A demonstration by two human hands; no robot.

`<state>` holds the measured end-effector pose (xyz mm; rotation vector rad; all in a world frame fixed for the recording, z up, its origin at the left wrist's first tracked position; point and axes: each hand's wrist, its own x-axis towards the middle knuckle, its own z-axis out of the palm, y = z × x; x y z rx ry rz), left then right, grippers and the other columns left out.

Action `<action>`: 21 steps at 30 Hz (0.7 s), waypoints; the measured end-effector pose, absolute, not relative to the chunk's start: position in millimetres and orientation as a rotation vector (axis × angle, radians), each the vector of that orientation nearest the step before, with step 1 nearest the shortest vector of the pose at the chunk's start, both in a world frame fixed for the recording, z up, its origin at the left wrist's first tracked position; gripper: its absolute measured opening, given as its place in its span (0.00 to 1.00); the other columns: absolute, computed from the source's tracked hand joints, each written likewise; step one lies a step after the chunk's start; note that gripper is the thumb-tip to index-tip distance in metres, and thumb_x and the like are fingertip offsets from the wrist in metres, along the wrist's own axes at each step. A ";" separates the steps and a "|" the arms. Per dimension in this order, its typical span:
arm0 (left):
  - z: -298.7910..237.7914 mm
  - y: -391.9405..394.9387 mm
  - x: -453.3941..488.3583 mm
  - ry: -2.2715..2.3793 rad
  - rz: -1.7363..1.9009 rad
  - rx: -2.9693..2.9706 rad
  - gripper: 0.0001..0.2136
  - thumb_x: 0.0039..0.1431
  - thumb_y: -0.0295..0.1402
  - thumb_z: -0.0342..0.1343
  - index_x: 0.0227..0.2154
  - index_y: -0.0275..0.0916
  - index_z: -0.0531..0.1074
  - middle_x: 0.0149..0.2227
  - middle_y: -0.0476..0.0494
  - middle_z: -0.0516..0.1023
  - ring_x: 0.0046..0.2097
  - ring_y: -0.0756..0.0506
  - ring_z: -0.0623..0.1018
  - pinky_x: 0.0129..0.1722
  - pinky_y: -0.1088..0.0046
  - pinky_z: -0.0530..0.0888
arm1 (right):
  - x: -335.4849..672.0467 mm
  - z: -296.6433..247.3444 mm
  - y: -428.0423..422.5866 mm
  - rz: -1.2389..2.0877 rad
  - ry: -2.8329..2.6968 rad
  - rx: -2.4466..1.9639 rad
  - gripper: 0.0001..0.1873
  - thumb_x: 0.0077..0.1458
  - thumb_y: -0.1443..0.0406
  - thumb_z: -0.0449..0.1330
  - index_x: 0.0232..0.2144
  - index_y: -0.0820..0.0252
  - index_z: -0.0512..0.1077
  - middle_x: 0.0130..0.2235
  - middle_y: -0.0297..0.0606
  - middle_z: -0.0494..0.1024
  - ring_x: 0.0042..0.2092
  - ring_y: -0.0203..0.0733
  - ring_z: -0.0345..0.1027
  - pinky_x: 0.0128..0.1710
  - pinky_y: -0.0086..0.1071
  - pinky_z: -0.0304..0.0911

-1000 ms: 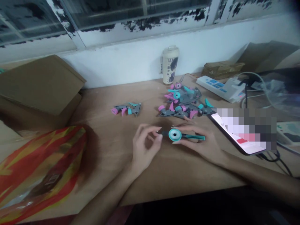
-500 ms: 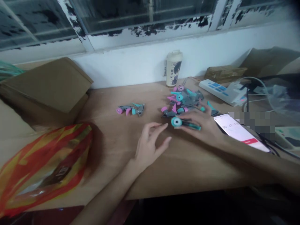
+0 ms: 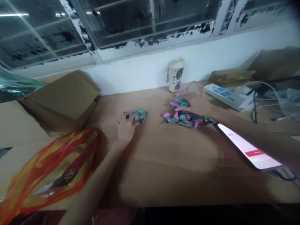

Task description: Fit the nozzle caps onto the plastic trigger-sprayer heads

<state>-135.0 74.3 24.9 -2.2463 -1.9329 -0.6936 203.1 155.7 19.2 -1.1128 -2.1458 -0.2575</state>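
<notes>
The fingers [image 3: 128,117] of the left hand [image 3: 125,128] lie stretched forward and fairly flat, their tips touching the near edge of a small cluster of trigger parts [image 3: 140,115]. These are grey plastic pieces with teal and pink ends, lying on the table [image 3: 164,162] a little left of its middle. The blur hides whether the fingertips pinch one of the pieces. The right hand [image 3: 197,101] rests on top of a larger pile of trigger parts [image 3: 185,118], well to the right of the small cluster. Its fingers [image 3: 187,104] curl down over the grey, teal and pink pieces, and it cannot be told whether they close on any one of them.

Just right of the pile and nearer the person, a phone [image 3: 250,150] lies flat with its screen lit, under the right forearm. Behind the pile a paper cup [image 3: 175,75] with a lid stands upright against the white wall. A white power strip [image 3: 228,95] lies to the right of the cup, with a brown packet [image 3: 231,76] behind it. At the far left of the table sits a cardboard box [image 3: 67,93], and a red and yellow bag [image 3: 51,168] lies in front of it near the table's edge. A window [image 3: 140,18] with peeling paint runs above the wall.
</notes>
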 end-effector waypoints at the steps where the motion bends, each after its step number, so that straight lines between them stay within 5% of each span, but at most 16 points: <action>1: 26.2 77.6 -133.9 -1.936 -0.649 -2.245 0.16 0.57 0.31 0.54 0.49 0.40 0.68 0.53 0.34 0.64 0.54 0.33 0.64 0.51 0.51 0.62 | 204.3 19.3 152.5 -0.246 -2.157 -1.130 0.31 0.46 0.44 0.59 0.49 0.51 0.67 0.50 0.43 0.74 0.53 0.56 0.65 0.57 0.64 0.46; 10: 40.1 90.2 -125.2 -1.762 -0.428 -2.402 0.08 0.57 0.36 0.54 0.39 0.44 0.73 0.44 0.42 0.76 0.50 0.37 0.71 0.59 0.47 0.47 | 200.3 56.6 108.8 -0.160 -2.267 -1.275 0.28 0.58 0.47 0.47 0.53 0.56 0.66 0.55 0.45 0.69 0.58 0.56 0.59 0.59 0.60 0.38; 15: 55.4 62.7 -97.2 -1.669 -0.696 -2.557 0.11 0.52 0.39 0.57 0.36 0.39 0.72 0.42 0.41 0.77 0.47 0.38 0.73 0.50 0.60 0.66 | 166.7 56.2 61.3 0.032 -2.341 -1.105 0.32 0.53 0.45 0.53 0.55 0.55 0.63 0.57 0.42 0.67 0.60 0.52 0.56 0.61 0.53 0.39; 18: 67.4 32.9 -70.9 -1.799 -0.944 -2.702 0.09 0.52 0.38 0.57 0.33 0.39 0.71 0.33 0.48 0.78 0.38 0.44 0.76 0.43 0.67 0.71 | 148.9 44.5 34.5 0.177 -2.314 -0.967 0.36 0.48 0.46 0.59 0.55 0.57 0.61 0.56 0.42 0.68 0.58 0.50 0.59 0.61 0.51 0.40; 21: 72.6 6.4 -47.8 -1.911 -1.171 -2.852 0.09 0.55 0.40 0.56 0.34 0.41 0.71 0.32 0.51 0.78 0.36 0.48 0.77 0.38 0.73 0.72 | 142.0 32.3 18.1 0.325 -2.159 -0.907 0.26 0.50 0.51 0.61 0.48 0.56 0.66 0.49 0.39 0.75 0.53 0.47 0.66 0.60 0.49 0.46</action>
